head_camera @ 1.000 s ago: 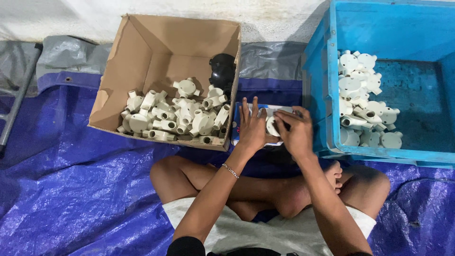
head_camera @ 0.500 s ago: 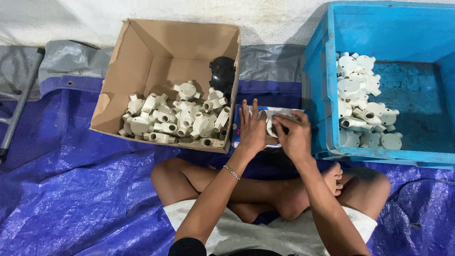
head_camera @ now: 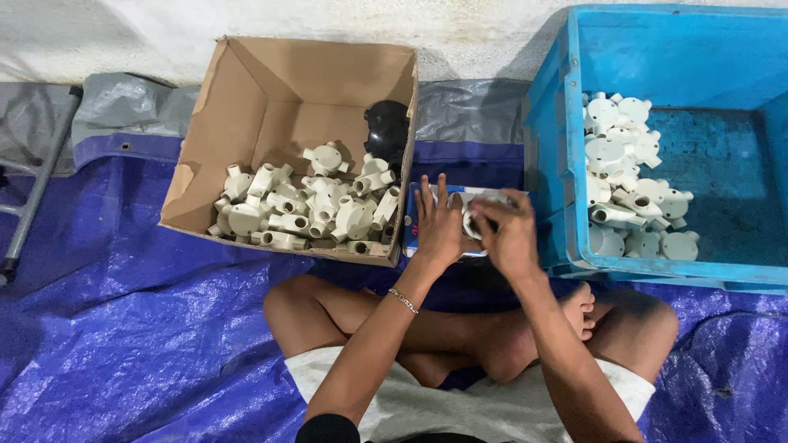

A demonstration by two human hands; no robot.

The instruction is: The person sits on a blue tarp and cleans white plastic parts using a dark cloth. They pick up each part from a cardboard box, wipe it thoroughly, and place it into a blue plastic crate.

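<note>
From my seat, the widest thing in view is the blue tarpaulin (head_camera: 148,344) spread over the floor, with a grey sheet (head_camera: 123,111) tucked behind it along the pale wall. On the right stands the blue plastic crate (head_camera: 657,49), and a heap of cream conduit fittings (head_camera: 628,193) is piled against its left inner side. On the left sits the open cardboard box (head_camera: 271,90), its near half filled with more cream fittings (head_camera: 308,209), and one black fitting (head_camera: 386,131) rests in its far right corner. A metal frame leg (head_camera: 33,193) runs down the left edge of view.

I see the person seated cross-legged on the tarpaulin, between box and crate. Both hands meet over a small blue and white tray (head_camera: 410,221), just beside the box's right wall and close to the crate's left wall. The left hand (head_camera: 437,226) has its fingers spread nearly straight and pressed flat against the side of a cream round fitting (head_camera: 474,215). The right hand (head_camera: 507,230) has its fingers curled over that same fitting, closed around it from the right. A thin bracelet (head_camera: 404,301) circles the left wrist.
</note>
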